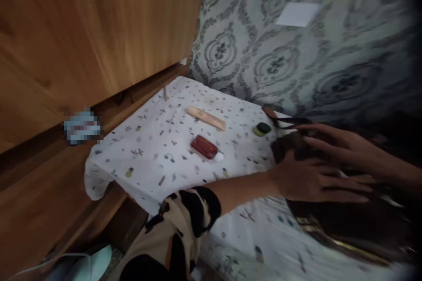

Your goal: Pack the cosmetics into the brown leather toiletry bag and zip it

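1. Dark bag [346,221] sits on the right of the white cloth [148,173].
2. Left hand [303,180] over it, fingers loose, stretched out.
3. Right hand [343,144] just farther back, can't tell if it's gripping.

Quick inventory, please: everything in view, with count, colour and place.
Cabinet: 1, brown, upper left.
Ledge: 1, brown, lower left.
Wall: 1, grey patterned, behind cloth.
Panel: 1, white, on wall.
Cloth: 1, white printed, centre.
Stick: 1, tan, on cloth.
Packet: 1, dark red, on cloth.
Tub: 1, green, on cloth.
Strap-like item: 1, brown-black, beyond bag.
Bag: 1, dark, gold-edged, right.
Pixelated item: 1, pale, left.
Cable: 1, white, bottom left.
Pale item: 1, greenish, bottom left.
Sleeve: 1, patterned, left arm.
Left hand: 1, bare, over bag.
Right hand: 1, bare, over bag.
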Demonstrator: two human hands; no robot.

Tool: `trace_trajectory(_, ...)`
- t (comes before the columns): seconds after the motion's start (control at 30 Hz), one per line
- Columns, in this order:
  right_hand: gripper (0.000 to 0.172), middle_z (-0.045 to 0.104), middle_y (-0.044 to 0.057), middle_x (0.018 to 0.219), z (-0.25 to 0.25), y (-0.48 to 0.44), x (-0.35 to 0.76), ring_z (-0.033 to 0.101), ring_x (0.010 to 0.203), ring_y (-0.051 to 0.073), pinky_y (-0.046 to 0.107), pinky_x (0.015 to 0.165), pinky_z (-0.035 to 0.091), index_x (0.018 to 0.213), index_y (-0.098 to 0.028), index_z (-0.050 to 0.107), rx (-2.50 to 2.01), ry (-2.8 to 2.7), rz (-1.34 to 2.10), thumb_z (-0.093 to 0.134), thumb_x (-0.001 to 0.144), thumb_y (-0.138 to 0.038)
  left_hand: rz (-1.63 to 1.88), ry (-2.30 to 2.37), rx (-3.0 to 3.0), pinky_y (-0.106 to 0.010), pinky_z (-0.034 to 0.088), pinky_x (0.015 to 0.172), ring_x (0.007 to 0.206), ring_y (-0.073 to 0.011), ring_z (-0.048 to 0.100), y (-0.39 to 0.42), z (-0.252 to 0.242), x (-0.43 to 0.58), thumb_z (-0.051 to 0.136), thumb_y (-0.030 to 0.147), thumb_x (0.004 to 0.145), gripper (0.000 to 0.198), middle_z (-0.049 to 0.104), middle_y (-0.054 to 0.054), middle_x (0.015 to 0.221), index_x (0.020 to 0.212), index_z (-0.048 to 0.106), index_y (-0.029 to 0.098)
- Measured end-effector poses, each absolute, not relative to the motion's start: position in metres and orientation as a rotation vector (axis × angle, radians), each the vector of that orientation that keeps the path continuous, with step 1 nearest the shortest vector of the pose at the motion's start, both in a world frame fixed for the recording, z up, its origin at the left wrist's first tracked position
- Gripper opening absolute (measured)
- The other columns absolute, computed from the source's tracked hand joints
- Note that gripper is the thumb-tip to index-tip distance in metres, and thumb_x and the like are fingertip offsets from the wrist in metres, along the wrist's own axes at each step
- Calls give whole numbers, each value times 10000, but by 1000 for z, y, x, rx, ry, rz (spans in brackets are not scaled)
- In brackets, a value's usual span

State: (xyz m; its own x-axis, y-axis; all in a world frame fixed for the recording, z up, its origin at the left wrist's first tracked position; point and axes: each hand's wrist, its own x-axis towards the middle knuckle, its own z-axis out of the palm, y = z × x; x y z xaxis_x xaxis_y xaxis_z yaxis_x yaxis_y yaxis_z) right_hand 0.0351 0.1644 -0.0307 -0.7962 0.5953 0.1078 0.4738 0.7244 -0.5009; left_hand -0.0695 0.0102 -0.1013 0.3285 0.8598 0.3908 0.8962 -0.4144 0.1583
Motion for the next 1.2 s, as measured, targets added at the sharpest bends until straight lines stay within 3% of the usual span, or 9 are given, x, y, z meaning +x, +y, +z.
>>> trace_trajectory(0.1, 529, 719, 140, 1058, -23, 148, 35, 674, 925, 286, 417, 818, 562, 1159, -274, 722, -810, -2665, 662, 702, 798, -661, -952, -1503, -2523, -486, 366, 1147, 1418, -240, 490, 17, -109, -64, 464, 457, 1063, 442, 641, -4, 1453, 1463, 585, 314)
trace_trajectory(0.23, 681, 694, 116, 1037, -22, 139, 37, 660, 841, 233, 381, 789, 583, 1262, -180, 667, -788, -2646, 722, 649, 812, -692, -1175, -1405, -2532, -543, 350, 1130, 1331, -269, 557, 27, -120, -63, 441, 479, 1068, 438, 690, -75, 1360, 1422, 612, 284)
trace_trajectory(0.33, 723, 668, 91, 998, -25, 138, 48, 662, 791, 209, 366, 756, 596, 1286, -174, 637, -727, -2488, 883, 675, 803, -710, -1227, -1334, -2517, -525, 339, 1155, 1340, -257, 548, 30, -128, -66, 402, 506, 1070, 465, 666, -88, 1392, 1408, 598, 254)
trace_trajectory(0.43, 689, 648, 84, 1023, -24, 130, 67, 658, 869, 218, 378, 803, 600, 1305, -182, 606, -634, -2295, 921, 660, 849, -696, -1404, -1277, -2472, -491, 368, 1165, 1378, -260, 527, 26, -131, -70, 377, 486, 1075, 455, 647, -131, 1396, 1349, 596, 197)
trace_trajectory(0.57, 544, 646, 88, 1117, -23, 112, 98, 640, 975, 217, 376, 876, 570, 1295, -185, 585, -468, -2150, 920, 646, 931, -585, -1978, -1470, -2158, -461, 445, 1114, 1302, -267, 570, 20, -123, -69, 473, 492, 1039, 425, 615, -150, 1359, 1348, 525, 205)
trace_trajectory(0.67, 474, 663, 77, 1092, -28, 104, 112, 641, 994, 207, 353, 881, 550, 1276, -184, 586, -393, -2129, 984, 661, 943, -512, -2271, -1535, -2094, -420, 493, 1058, 1316, -261, 565, 17, -111, -61, 530, 539, 1007, 526, 581, -138, 1394, 1423, 433, 232)
trace_trajectory(0.77, 426, 685, 70, 1099, -33, 101, 118, 656, 1005, 201, 348, 908, 535, 1273, -186, 596, -332, -2144, 1074, 665, 948, -452, -2274, -1535, -2209, -403, 500, 1067, 1327, -254, 568, 13, -101, -52, 577, 536, 987, 586, 565, -127, 1435, 1466, 397, 251)
trace_trajectory(1.07, 336, 708, 61, 1118, -35, 100, 119, 648, 967, 181, 320, 877, 526, 1235, -178, 652, -217, -2226, 997, 685, 965, -376, -2147, -1564, -2129, -340, 545, 962, 1141, -202, 653, 6, -103, -46, 507, 466, 1039, 383, 643, -76, 1263, 1352, 454, 252)
trace_trajectory(1.2, 367, 703, 67, 1115, -33, 97, 124, 648, 934, 178, 318, 861, 537, 1249, -182, 667, -216, -2179, 905, 716, 945, -382, -2030, -1568, -2151, -344, 531, 978, 1176, -205, 632, 4, -104, -47, 460, 455, 1059, 419, 606, -101, 1332, 1419, 418, 245)
